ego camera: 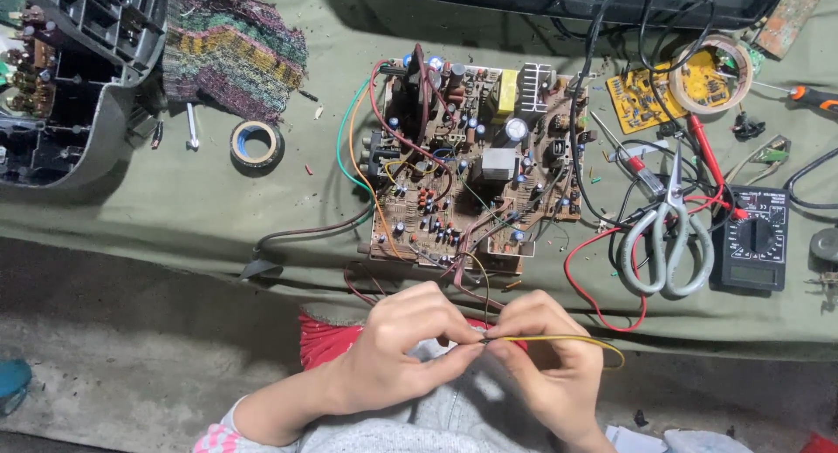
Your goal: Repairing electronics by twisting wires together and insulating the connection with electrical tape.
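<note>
The left hand [397,353] and right hand [546,366] meet fingertip to fingertip, both pinched shut on a thin yellow wire [567,339] held taut between them, just below the circuit board [471,156]. Scissors [668,239] and a multimeter [755,239] lie within reach.

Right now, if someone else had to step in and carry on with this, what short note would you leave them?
Left hand: grip pinched on the bare end of the yellow wire.
Right hand: grip pinched on the same wire, which loops out to its right.
Both hands meet just below the circuit board, whose wires trail toward them.
Within reach on the cloth: scissors, multimeter, roll of blue tape, orange-handled screwdriver.
Done: the wire end is in hand, held between both grips.
Left: I cannot tell whether the wire is joined yet; tape and scissors lie untouched.
</note>
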